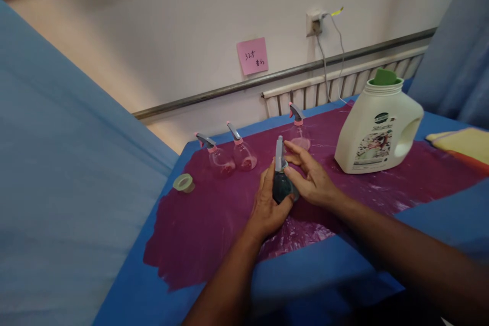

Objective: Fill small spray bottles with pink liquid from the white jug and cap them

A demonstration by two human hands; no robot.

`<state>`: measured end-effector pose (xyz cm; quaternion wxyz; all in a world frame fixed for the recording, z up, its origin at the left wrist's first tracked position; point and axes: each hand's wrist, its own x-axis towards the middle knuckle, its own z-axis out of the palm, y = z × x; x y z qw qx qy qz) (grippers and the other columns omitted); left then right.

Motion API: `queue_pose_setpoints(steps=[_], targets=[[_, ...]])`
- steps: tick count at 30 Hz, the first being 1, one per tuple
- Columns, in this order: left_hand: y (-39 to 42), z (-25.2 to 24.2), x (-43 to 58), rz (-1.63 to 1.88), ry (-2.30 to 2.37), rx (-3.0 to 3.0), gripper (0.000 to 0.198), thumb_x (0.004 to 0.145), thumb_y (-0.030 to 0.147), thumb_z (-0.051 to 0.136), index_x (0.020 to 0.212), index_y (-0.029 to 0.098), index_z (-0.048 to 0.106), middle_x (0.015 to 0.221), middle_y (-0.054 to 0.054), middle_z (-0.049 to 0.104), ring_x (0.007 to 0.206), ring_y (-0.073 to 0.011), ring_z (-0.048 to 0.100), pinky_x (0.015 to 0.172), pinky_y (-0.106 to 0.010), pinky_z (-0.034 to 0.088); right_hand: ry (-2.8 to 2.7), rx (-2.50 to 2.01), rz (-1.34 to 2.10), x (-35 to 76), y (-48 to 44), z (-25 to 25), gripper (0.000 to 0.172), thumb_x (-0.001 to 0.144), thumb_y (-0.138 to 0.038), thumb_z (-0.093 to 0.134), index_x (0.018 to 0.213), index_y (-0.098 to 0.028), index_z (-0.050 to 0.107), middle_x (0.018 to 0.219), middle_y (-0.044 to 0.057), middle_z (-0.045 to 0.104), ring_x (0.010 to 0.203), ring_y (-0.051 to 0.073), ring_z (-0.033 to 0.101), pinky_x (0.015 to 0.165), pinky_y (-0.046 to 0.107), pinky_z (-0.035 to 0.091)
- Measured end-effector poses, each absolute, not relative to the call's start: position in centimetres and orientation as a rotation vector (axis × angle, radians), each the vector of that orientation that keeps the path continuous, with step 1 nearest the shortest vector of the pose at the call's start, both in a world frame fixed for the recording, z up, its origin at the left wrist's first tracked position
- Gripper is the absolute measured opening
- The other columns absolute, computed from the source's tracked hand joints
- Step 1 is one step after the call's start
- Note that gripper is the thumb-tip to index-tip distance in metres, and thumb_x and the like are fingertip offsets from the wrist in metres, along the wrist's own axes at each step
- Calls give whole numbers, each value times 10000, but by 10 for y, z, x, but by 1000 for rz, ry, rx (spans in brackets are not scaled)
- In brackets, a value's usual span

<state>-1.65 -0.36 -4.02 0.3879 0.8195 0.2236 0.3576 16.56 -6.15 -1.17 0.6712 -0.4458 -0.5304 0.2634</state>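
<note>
Three pink-collared spray bottles (244, 158) stand on a purple sheet (206, 224) beyond the left hand (266, 211), which grips a dark spray bottle (281, 186) while the right hand (312, 179) clasps its neck.

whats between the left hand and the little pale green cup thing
Only a bare stretch of purple sheet, seen in the head view, between the left hand and the green cup-shaped piece.

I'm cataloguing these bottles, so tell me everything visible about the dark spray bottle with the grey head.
The dark teal, rounded, plastic-looking spray bottle has a grey spray head and is roughly upright above the purple plastic sheet. The left hand holds its body; the right hand is at its neck. Its base is hidden.
</note>
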Motion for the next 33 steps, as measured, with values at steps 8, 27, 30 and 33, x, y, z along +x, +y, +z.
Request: queue_pose_setpoints(steps=[8,27,30,33], targets=[[-6,-40,-16,930,571,2079,981,999,219,808,1810,435,301,1749,-109,513,1607,-338,561,1356,-640,482,-1137,-1068,490,164,-52,-12,716,892,-309,900,1554,-319,626,1152,36,827,1175,271,783,1204,535,567],[-6,-36,-16,928,564,2084,998,1004,213,807,1820,449,283,1758,-95,514,1613,-330,557,1362,-628,474,-1171,-1047,489,165,-61,-10,548,956,-326,847,1469,-316,655,1241,61,830,1212,274,798,1160,507,611],[-6,-36,-15,929,571,2077,991,1004,204,805,1818,444,292,1741,-99,525,1607,-331,564,1359,-623,481,-1171,-1043,477,165,-60,-11,501,951,-322,852,1411,-313,654,1272,63,828,1214,267,799,1144,492,615],[-6,-37,-15,928,572,2069,985,1009,225,821,1814,445,298,1725,-105,530,1591,-340,579,1343,-629,499,-1168,-1053,459,165,-59,-14,458,950,-321,860,1367,-305,670,1308,76,825,1228,271,795,1153,496,609]])
